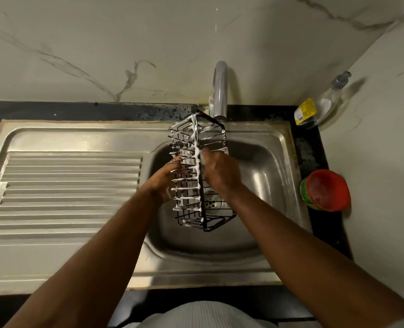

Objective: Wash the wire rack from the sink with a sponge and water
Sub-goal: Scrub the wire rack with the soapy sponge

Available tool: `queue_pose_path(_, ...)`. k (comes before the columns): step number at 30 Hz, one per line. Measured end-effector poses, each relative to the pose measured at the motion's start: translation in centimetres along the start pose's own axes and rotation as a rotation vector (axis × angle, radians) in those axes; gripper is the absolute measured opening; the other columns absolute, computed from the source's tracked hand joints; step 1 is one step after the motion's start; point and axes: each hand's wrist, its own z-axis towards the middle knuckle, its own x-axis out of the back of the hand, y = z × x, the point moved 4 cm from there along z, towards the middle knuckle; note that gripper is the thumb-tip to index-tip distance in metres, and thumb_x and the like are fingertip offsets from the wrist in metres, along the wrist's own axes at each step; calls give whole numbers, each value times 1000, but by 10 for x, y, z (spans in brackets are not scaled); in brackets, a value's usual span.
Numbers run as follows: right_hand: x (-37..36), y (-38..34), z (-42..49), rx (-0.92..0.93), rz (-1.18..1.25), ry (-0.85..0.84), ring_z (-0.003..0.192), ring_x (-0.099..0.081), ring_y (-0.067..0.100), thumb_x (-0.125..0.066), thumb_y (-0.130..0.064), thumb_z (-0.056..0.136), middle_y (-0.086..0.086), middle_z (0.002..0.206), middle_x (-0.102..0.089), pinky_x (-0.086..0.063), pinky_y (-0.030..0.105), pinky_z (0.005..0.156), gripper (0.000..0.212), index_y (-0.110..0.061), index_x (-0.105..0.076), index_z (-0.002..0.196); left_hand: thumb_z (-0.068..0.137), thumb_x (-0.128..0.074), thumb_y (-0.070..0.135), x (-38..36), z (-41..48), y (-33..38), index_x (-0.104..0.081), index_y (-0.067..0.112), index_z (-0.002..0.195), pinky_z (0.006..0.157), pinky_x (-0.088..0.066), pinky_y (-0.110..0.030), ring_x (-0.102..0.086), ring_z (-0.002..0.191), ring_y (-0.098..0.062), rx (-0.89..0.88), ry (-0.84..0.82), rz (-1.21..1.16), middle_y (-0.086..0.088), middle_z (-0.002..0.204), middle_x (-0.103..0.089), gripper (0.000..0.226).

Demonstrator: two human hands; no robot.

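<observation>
A black wire rack [191,185], streaked with white foam, hangs lengthwise over the steel sink basin [267,162], its far end just under the tap [220,91]. My left hand [163,183] grips the rack's left side, fingers curled through the wires. My right hand [220,171] is curled against the rack's right side near its middle, with a bit of pale foamy sponge [204,153] showing at the fingertips; most of the sponge is hidden. No water stream is visible from the tap.
A ribbed steel drainboard [66,185] lies left of the basin. On the dark counter at right stand a red-lidded tub [326,190] and a clear soap bottle [324,102] with a yellow label. The drain strainer [213,202] shows below the rack. Marble wall behind.
</observation>
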Motion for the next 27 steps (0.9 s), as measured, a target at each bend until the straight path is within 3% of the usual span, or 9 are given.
queue_pose_path(2, -1, -10, -5, 13, 8, -9, 51, -61, 17, -65, -9, 98, 1, 69, -66, -26, 22, 45, 17, -10, -64, 116, 104, -50, 27, -5, 0, 0, -66, 19, 99, 52, -59, -29, -73, 62, -14, 2, -6, -29, 3, 73, -75, 19)
queue_pose_path(6, 0, 0, 0, 43, -68, -100, 72, -69, 24, -50, -15, 105, 2, 86, -68, -29, 26, 51, 25, -13, -54, 130, 83, -72, 37, 1, 0, 5, -70, 19, 100, 72, -57, -37, -71, 78, -20, -9, -14, -51, 1, 82, -75, 25)
queue_pose_path(9, 14, 14, 3, -34, -200, -14, 67, -71, 29, -59, -13, 99, 5, 79, -71, -32, 28, 53, 32, -15, -59, 131, 94, -66, 36, 10, 1, 6, -71, 19, 102, 70, -59, -37, -75, 75, -19, -18, 36, -29, -1, 89, -75, 20)
queue_pose_path(12, 18, 18, -2, -61, -265, 87, 50, -66, 29, -72, -11, 87, 6, 63, -66, -28, 26, 47, 27, -11, -68, 114, 100, -60, 35, 14, 1, 9, -71, 18, 103, 69, -58, -38, -75, 73, -19, -12, 85, -33, -2, 89, -75, 21)
queue_pose_path(16, 7, 7, -7, 13, -125, 123, 45, -63, 25, -75, -6, 87, 5, 60, -64, -27, 24, 45, 23, -8, -66, 108, 96, -63, 36, 4, 1, 7, -70, 16, 99, 66, -59, -36, -73, 73, -20, 1, 44, -31, -4, 90, -73, 21)
queue_pose_path(20, -2, -13, -13, 103, -12, 117, 47, -61, 19, -69, -11, 94, 2, 63, -64, -29, 23, 46, 9, -11, -64, 102, 106, -47, 26, -9, -1, 7, -65, 14, 93, 48, -58, -27, -72, 55, -13, -2, -1, -17, 0, 70, -73, 26)
queue_pose_path(23, -4, -4, -11, 140, -45, 35, 62, -71, 31, -47, -12, 98, 10, 74, -72, -37, 29, 51, 20, -7, -64, 108, 101, -54, 31, -2, -2, 10, -66, 14, 92, 58, -59, -29, -73, 64, -15, -23, 4, -21, -1, 75, -74, 23)
queue_pose_path(25, 0, 8, -9, 117, -128, -21, 70, -74, 32, -56, -13, 98, 10, 81, -74, -48, 33, 54, 18, -9, -63, 115, 98, -59, 33, 4, 0, 11, -68, 15, 95, 70, -57, -36, -72, 75, -20, -14, 14, -19, -3, 84, -75, 21)
queue_pose_path(27, 8, 19, -9, 75, -191, 6, 63, -73, 29, -68, -15, 93, 7, 74, -73, -49, 31, 52, 18, -10, -65, 110, 102, -57, 31, 10, 1, 13, -68, 15, 99, 67, -59, -36, -74, 72, -19, -26, 24, -16, 0, 77, -77, 20)
